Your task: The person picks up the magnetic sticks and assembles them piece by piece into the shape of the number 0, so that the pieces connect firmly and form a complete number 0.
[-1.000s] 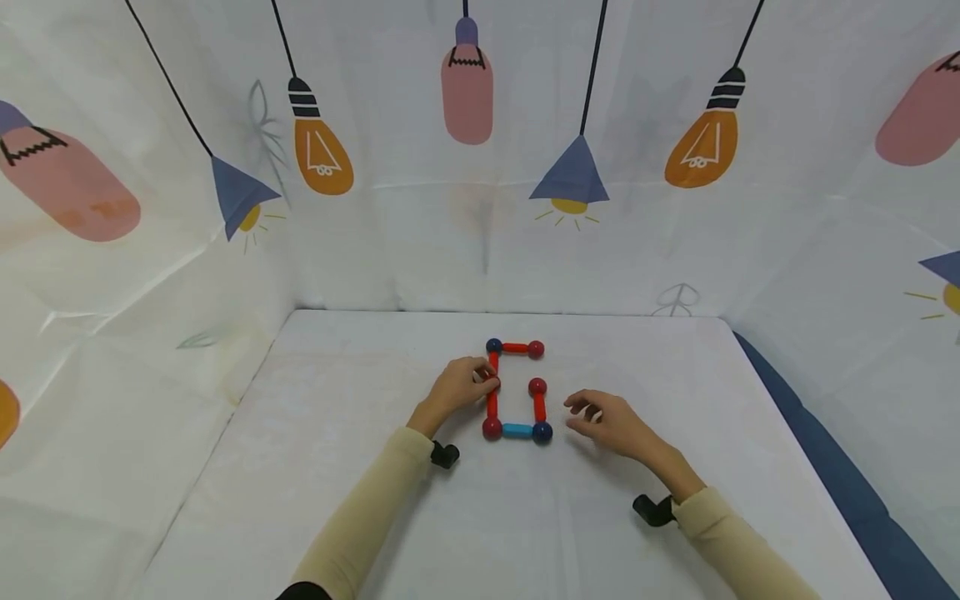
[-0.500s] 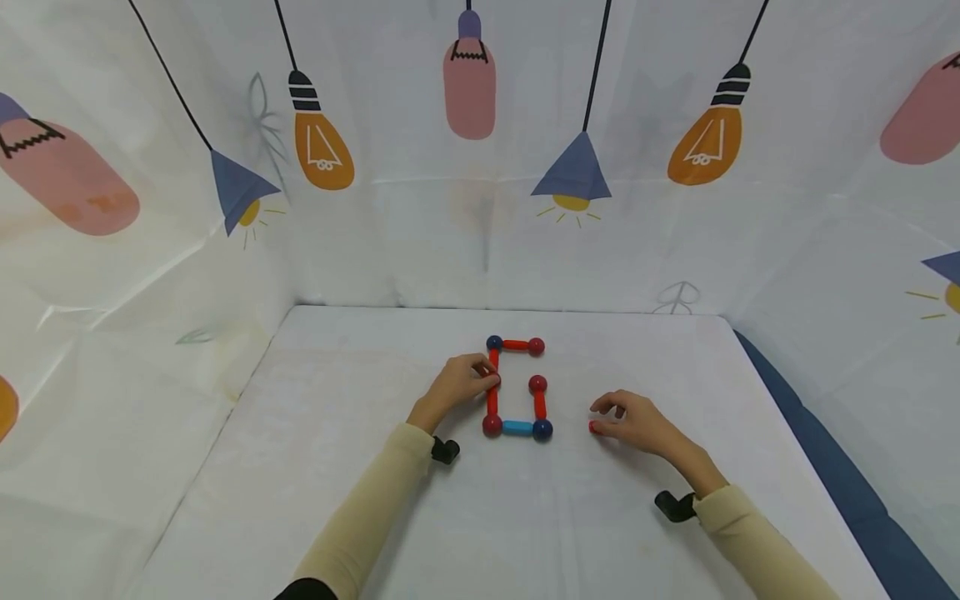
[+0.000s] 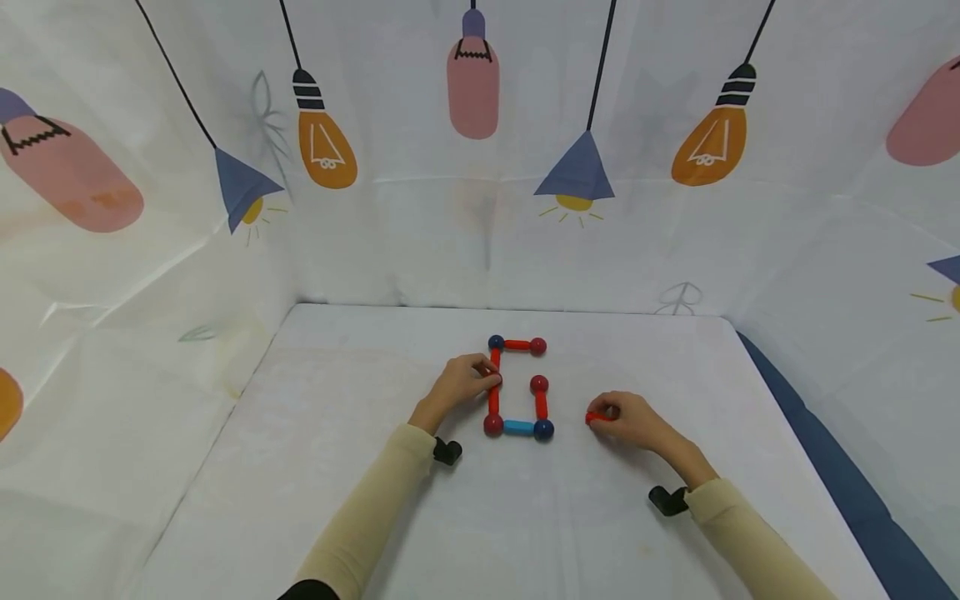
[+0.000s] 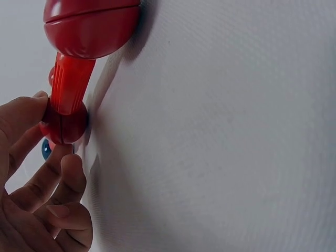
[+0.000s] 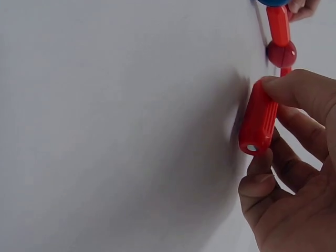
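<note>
Several magnetic rods and balls form an angular, open figure on the white table. My left hand [image 3: 459, 382] pinches the red ball [image 4: 63, 126] midway along the figure's left side, between thumb and fingers. Above that ball in the left wrist view, a red rod [image 4: 73, 81] runs to a larger red ball [image 4: 92, 29]. To the right of the figure, my right hand [image 3: 628, 421] holds a loose red magnetic rod [image 5: 257, 118] between thumb and fingers. A silvery end shows on this rod, and it touches no ball.
At the figure's far end, a blue ball [image 3: 496, 342] joins a red rod to a red ball [image 3: 537, 346]. A light-blue rod [image 3: 518, 427] leads to a blue ball [image 3: 543, 430] at the near right. A patterned white sheet [image 3: 420, 242] hangs behind the table [image 3: 360, 517].
My right hand has moved right, away from the figure. The red rod, showing only its tip half a second ago, now lies visible along the fingers. My left hand stays at the same ball.
</note>
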A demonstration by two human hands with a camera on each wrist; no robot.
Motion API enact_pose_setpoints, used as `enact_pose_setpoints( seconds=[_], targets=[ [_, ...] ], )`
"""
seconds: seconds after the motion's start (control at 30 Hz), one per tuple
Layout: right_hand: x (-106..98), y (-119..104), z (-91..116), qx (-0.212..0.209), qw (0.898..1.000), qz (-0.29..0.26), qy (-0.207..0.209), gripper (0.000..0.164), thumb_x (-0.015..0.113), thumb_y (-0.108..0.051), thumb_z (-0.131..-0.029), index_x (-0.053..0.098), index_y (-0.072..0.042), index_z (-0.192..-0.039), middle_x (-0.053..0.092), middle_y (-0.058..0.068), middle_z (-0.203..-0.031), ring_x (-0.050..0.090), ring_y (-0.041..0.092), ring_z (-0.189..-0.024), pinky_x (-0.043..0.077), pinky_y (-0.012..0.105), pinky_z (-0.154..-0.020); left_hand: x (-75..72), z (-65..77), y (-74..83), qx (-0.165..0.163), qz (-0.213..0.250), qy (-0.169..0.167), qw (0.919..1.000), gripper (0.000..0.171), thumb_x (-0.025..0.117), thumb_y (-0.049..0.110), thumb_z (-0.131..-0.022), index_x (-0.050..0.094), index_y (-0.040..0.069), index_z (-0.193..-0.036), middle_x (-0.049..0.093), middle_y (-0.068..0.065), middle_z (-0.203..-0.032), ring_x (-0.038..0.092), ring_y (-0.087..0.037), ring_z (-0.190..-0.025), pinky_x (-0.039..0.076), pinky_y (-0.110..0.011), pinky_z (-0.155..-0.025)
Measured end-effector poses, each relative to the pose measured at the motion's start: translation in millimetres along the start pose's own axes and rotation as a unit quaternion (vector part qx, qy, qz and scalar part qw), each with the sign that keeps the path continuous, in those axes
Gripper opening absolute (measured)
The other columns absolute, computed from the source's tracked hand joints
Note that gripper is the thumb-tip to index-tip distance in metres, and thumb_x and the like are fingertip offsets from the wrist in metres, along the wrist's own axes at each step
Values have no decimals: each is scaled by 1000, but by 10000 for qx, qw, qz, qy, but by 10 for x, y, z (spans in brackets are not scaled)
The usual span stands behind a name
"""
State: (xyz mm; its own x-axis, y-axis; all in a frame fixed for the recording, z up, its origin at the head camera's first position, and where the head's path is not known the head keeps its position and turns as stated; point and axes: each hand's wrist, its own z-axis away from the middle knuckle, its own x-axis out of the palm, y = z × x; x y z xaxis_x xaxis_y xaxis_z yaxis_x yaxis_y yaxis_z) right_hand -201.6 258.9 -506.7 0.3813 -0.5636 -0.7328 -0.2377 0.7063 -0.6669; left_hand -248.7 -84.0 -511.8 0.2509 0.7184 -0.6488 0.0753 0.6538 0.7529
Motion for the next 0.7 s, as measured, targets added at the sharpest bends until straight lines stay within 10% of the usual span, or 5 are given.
enact_pose_setpoints(
  seconds=[0.7],
  targets=[
    [1, -171, -778, -152, 9941, -649, 857, 29, 67, -22, -100, 68, -6, -125, 72, 18, -117, 70, 32, -102, 61, 42, -83, 22, -9, -9, -156, 205, -101, 9996, 23, 75, 28, -95, 71, 15, -114, 70, -7, -111, 62, -19, -86, 57, -28, -74]
  ],
)
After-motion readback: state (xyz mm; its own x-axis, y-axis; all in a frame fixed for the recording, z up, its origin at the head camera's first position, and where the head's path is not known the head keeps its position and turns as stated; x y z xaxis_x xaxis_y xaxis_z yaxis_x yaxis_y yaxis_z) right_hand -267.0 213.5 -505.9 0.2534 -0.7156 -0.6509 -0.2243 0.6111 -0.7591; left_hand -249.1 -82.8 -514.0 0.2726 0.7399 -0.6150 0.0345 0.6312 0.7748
